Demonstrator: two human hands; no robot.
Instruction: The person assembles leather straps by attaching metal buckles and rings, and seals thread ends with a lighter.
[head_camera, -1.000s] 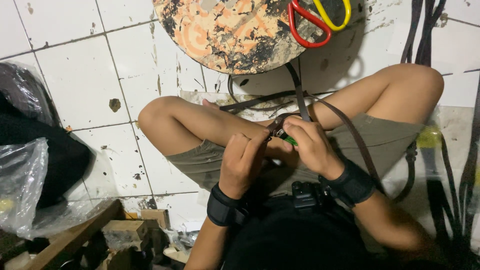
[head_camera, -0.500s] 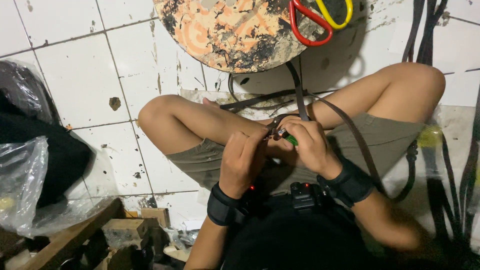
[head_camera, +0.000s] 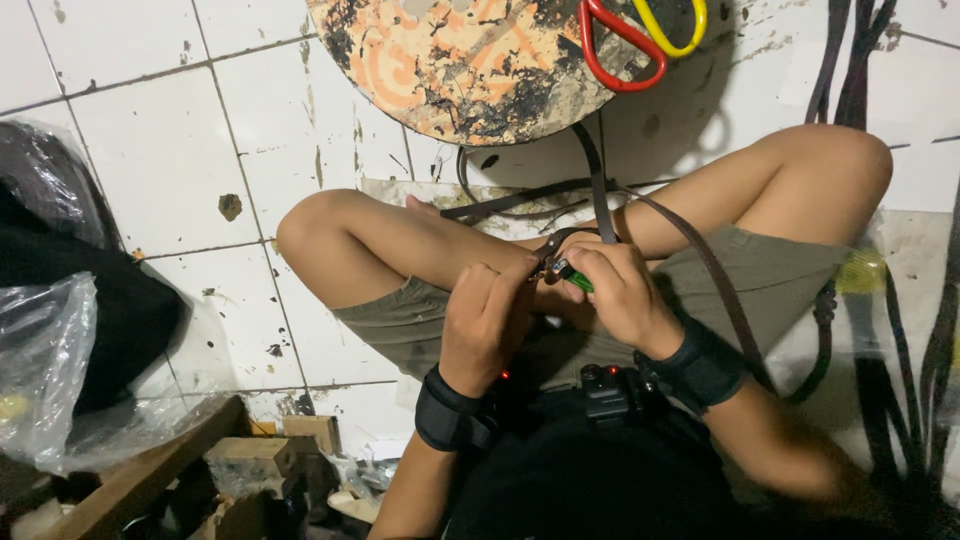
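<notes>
Hands work together over the lap: left hand (head_camera: 490, 320) pinches the dark strap (head_camera: 600, 190) end, right hand (head_camera: 620, 295) grips a green lighter (head_camera: 572, 278). Strap seems limp, light; best pinched near its tip.

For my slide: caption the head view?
Seated cross-legged, left hand and right hand hold a green lighter to a dark strap.

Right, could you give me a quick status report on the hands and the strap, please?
Left hand pinching the dark strap end. Right hand gripping a small green lighter at that end. Both over the lap, strap trailing toward the round board. Nothing in the way.
</notes>
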